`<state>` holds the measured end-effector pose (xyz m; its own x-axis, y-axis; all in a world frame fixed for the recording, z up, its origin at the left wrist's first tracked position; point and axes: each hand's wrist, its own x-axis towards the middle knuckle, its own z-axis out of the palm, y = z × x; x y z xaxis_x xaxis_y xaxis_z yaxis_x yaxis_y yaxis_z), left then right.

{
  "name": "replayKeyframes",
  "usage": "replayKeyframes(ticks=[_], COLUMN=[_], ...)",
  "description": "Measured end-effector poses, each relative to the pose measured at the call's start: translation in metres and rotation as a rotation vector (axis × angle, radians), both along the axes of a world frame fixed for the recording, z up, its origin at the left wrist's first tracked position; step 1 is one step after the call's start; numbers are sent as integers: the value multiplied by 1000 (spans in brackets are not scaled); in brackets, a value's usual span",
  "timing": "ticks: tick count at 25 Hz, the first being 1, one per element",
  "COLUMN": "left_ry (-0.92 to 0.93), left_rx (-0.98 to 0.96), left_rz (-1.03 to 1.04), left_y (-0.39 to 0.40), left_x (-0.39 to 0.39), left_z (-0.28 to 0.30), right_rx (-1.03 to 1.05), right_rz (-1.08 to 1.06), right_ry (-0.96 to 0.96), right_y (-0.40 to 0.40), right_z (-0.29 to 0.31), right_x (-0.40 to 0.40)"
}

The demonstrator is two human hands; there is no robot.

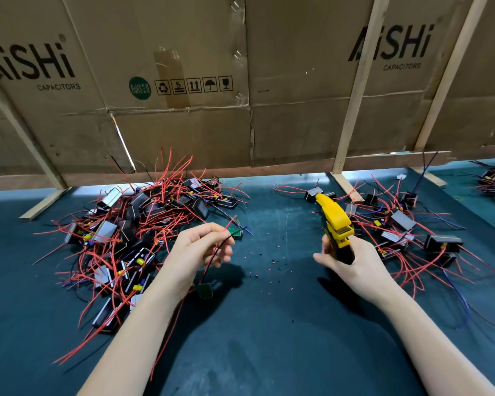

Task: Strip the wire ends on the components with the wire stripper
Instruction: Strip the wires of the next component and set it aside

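Two hands were at work over the dark green worktop [269, 352]. The left hand [200, 250] pinched a red and a black wire [212, 258] between thumb and fingertips, its grip narrow on them, with a small dark component [205, 290] dangling below on those leads. The right hand [352, 261] had its grip wrapped round the handles of the yellow wire stripper [333, 221], whose nose pointed toward twelve o'clock, well apart from the wire ends.

Judging from this, the thin leads could slip out of so light a pinch once the tool pulled, or the swinging component could twist the ends out of line with the jaws. A wire seated too deep would likely lose copper strands as well as insulation. The tangled pile of components [132, 232] at ten o'clock sat close to the left hand, so a stray red lead might snag. Bits of cut insulation [269, 267] lay scattered between the hands and could get under the parts. A second heap [406, 227] lay at two o'clock.

On the cardboard wall [297, 124] at twelve o'clock, "AiSHi CAPACITORS" was printed twice, beside a green "RoHS 2.0" badge [139, 88] and handling symbols, one bearing a "5".
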<state>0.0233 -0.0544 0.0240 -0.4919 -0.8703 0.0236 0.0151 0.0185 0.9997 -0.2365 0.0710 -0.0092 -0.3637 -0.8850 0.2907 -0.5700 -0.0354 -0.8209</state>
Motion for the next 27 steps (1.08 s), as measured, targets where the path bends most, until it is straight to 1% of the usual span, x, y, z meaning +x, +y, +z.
replayKeyframes(ticks=[3, 4, 5, 7, 9, 12, 15, 18, 27], left_ry=[50, 63, 65, 42, 23, 24, -1, -14, -81], left_rx=[24, 18, 12, -7, -14, 21, 32, 18, -32], left_rz=[-45, -54, -62, -81, -115, -224, -284, -261, -203], left_y=[1, 3, 4, 9, 14, 26, 36, 41, 44], left_x=[1, 0, 0, -4, -9, -19, -27, -31, -34], left_z=[0, 0, 1, 2, 2, 2, 1, -1, -6], right_rx=[-68, -90, -106, -109, -92, -61, -49, -38, -41], right_rz=[-5, -40, -98, -233, -347, -450, -489, -508, -517], right_ry=[-17, 16, 97, 340, 519, 694, 815, 860, 845], right_y=[0, 0, 0, 0, -2, -7, -8, -8, -10], right_z=[2, 3, 3, 3, 3, 0, -2, -5, -5], right_x=[3, 4, 5, 8, 13, 20, 24, 25, 29])
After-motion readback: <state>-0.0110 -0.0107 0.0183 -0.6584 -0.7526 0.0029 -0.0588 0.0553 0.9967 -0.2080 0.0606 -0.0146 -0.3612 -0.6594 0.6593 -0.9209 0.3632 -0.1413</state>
